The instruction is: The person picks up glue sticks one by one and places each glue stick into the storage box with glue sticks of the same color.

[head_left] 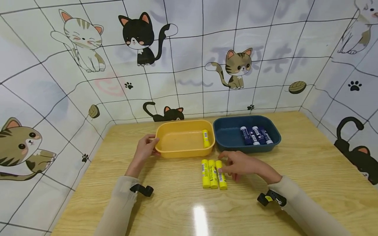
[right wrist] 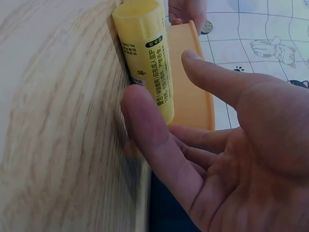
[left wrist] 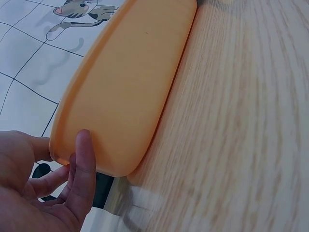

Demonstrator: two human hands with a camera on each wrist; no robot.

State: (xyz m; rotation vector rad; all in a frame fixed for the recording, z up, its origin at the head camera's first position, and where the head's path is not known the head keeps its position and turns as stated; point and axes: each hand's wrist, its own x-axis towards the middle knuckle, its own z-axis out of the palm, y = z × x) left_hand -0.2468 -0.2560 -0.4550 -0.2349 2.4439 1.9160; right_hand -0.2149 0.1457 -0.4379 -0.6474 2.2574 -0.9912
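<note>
My left hand (head_left: pixel 144 149) grips the left end of a yellow plastic bin (head_left: pixel 177 153) by its rim. One yellow glue stick (head_left: pixel 205 139) lies inside that bin at its right end. In front of the bin, three yellow glue sticks lie side by side on the table, the right one (head_left: pixel 223 185) slightly tilted from the others. Over this right stick hovers my right hand (head_left: pixel 240 164), thumb and fingers parted. In the right wrist view, the nearest glue stick (right wrist: pixel 145 53) stands beyond the spread fingertips, with a gap between thumb and forefinger.
A dark blue bin (head_left: pixel 233 149) stands against the right side of the yellow one. Several dark blue glue sticks with white ends (head_left: pixel 256 132) lie in its right half. Behind the wooden table (head_left: pixel 171 203) hangs a cat-patterned cloth (head_left: pixel 189 62).
</note>
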